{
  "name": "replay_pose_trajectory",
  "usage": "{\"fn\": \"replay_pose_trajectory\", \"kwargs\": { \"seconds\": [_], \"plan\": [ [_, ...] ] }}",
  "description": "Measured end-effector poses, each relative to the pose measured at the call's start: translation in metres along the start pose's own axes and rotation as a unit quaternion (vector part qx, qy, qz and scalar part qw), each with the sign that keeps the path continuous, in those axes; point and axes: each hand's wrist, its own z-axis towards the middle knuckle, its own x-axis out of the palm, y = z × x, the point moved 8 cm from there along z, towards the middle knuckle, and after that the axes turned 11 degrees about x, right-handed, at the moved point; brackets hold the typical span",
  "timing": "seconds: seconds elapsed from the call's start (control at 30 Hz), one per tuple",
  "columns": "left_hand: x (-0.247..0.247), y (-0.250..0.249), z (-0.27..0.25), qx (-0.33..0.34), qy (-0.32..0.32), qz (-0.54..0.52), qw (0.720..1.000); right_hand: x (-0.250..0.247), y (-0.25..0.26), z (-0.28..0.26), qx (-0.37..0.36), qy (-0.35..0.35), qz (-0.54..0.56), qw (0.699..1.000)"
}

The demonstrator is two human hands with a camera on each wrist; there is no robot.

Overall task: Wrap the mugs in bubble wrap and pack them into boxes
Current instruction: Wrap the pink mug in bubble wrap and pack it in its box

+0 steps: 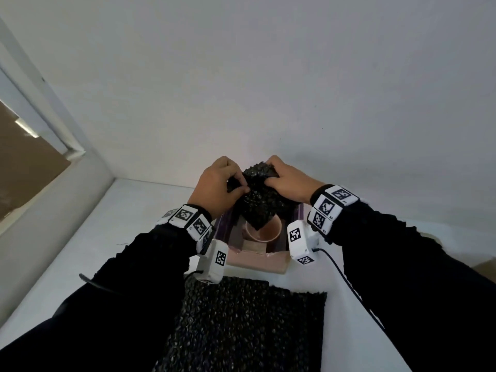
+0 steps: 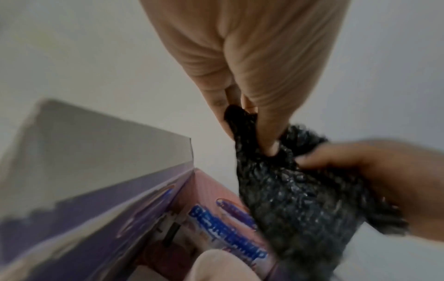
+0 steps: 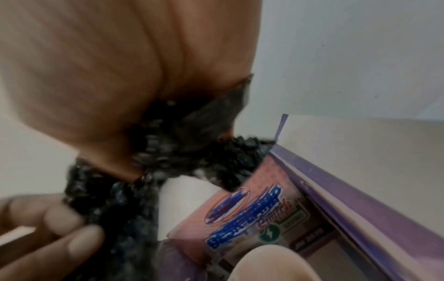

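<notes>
Both hands hold a bundle of black bubble wrap (image 1: 261, 208) above an open box (image 1: 257, 261) with purple and pink flaps. My left hand (image 1: 228, 183) pinches the wrap's upper left folds; in the left wrist view its fingers (image 2: 266, 136) dig into the wrap (image 2: 288, 190). My right hand (image 1: 279, 175) grips the upper right side, its fingers curled over the wrap (image 3: 182, 129). What the bundle holds is hidden. A pale pink mug (image 1: 264, 233) stands unwrapped inside the box, right under the bundle, and its rim shows in the wrist views (image 2: 216, 266) (image 3: 269, 264).
A flat sheet of black bubble wrap (image 1: 241, 326) lies on the white table (image 1: 128, 218) in front of the box. A white wall rises close behind the box, and a side wall closes off the left. A cable (image 1: 349, 280) trails from my right wrist.
</notes>
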Motion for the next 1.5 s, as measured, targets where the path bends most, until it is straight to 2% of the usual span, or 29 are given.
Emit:
{"fn": "replay_pose_trajectory", "kwargs": {
  "seconds": [0.13,0.27,0.33,0.4,0.5,0.6,0.67,0.77,1.03,1.23,1.37,1.43,1.5],
  "plan": [
    [0.014,0.007,-0.001,0.003,0.034,0.096,0.995,0.008,-0.007,0.014,0.041,-0.01,-0.054,0.998],
    [0.031,0.012,-0.006,0.017,0.087,0.179,0.98,0.011,-0.002,0.02,-0.029,-0.1,-0.198,0.975],
    [0.036,0.015,-0.01,0.024,0.1,0.222,0.969,0.015,0.003,0.017,-0.072,-0.136,-0.198,0.968],
    [0.039,0.016,-0.012,0.048,0.111,0.265,0.957,0.019,0.003,0.018,-0.082,-0.152,-0.208,0.963],
    [0.049,0.021,-0.018,0.069,0.143,0.36,0.919,0.028,0.003,0.028,-0.086,-0.143,-0.249,0.954],
    [0.061,0.03,-0.028,0.046,0.215,0.418,0.882,0.04,0.008,0.034,-0.097,-0.108,-0.259,0.955],
    [0.066,0.031,-0.033,0.035,0.24,0.428,0.87,0.05,0.006,0.035,-0.087,-0.076,-0.288,0.951],
    [0.067,0.03,-0.035,0.023,0.241,0.42,0.874,0.066,0.0,0.032,-0.086,-0.038,-0.38,0.92],
    [0.066,0.029,-0.041,0.0,0.258,0.397,0.881,0.075,-0.016,0.03,-0.038,0.044,-0.358,0.932],
    [0.053,0.017,-0.043,-0.032,0.262,0.346,0.901,0.042,-0.002,0.008,-0.031,0.01,-0.268,0.963],
    [0.034,-0.01,-0.044,-0.008,0.245,0.285,0.927,0.013,0.017,-0.034,-0.071,-0.057,-0.151,0.984],
    [0.025,-0.021,-0.053,-0.013,0.242,0.254,0.936,0.017,0.019,-0.061,-0.086,-0.067,-0.096,0.989],
    [0.019,-0.03,-0.07,-0.021,0.239,0.224,0.945,0.039,0.017,-0.087,-0.097,-0.047,-0.09,0.99]
  ]
}}
